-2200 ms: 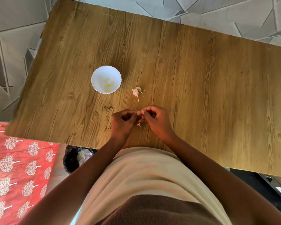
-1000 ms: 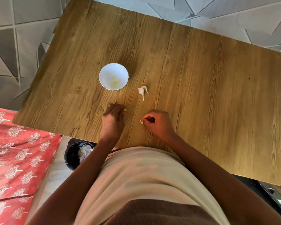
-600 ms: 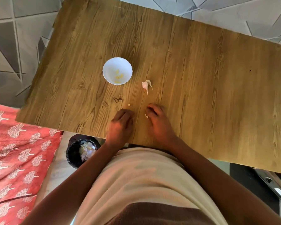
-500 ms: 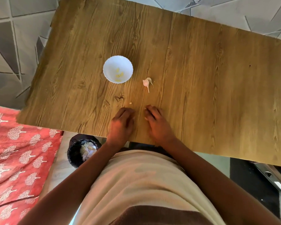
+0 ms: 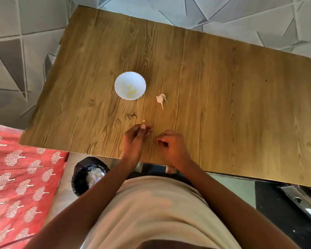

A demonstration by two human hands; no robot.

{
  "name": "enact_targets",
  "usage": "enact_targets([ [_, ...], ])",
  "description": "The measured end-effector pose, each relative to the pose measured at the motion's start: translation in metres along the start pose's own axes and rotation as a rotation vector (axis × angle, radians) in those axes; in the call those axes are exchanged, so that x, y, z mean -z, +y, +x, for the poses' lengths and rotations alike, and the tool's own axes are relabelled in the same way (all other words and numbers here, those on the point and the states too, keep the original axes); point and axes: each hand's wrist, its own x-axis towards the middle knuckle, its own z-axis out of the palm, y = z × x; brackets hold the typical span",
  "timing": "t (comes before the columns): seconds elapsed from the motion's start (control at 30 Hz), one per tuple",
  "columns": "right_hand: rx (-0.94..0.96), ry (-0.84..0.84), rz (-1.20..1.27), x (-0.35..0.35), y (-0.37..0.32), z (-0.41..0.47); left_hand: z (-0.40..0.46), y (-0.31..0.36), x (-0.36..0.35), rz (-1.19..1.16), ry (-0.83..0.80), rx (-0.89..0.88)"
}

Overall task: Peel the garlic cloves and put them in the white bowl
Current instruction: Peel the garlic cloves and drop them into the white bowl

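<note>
Fingers point(image 5: 143, 127) of the left hand point(image 5: 136, 139) hover loosely spread just below a small garlic piece point(image 5: 143, 120) on the tabletop point(image 5: 223, 90), at 12 o'clock; white bowl point(image 5: 130, 85) at 11; right hand point(image 5: 171, 146), curled, contents unclear, sits farther.

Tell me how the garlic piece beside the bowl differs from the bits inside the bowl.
The garlic piece is whitish with papery skin and a thin stalk; the bits in the white bowl are yellow and bare. The piece is one larger lump lying on the table; the bits are several, smaller.
</note>
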Motion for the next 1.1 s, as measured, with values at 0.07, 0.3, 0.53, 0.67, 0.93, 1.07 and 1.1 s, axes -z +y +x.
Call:
enact_targets([
  [0.07,-0.056,0.079,0.266,0.011,-0.011,0.011,0.005,0.010,-0.014,-0.445,-0.055,0.235],
  [0.3,0.246,-0.085,0.098,0.027,-0.026,0.039,0.024,0.032,-0.042,-1.043,-0.378,0.476],
  [0.53,0.301,0.157,0.134,0.038,-0.017,0.057,0.035,0.028,-0.039,-1.004,-0.453,0.383],
  [0.67,0.154,0.171,0.355,0.051,-0.003,0.054,0.038,0.033,-0.034,-1.077,-0.349,0.372],
  [0.93,0.083,-0.134,0.253,0.020,0.041,0.024,0.030,0.017,-0.001,-1.121,-0.190,0.355],
  [1.07,0.078,-0.099,0.201,0.007,0.045,0.024,0.025,0.014,0.006,-1.107,-0.162,0.359],
  [1.1,0.071,-0.062,0.189,0.006,0.048,0.023,0.024,0.013,0.007,-1.101,-0.154,0.360],
])
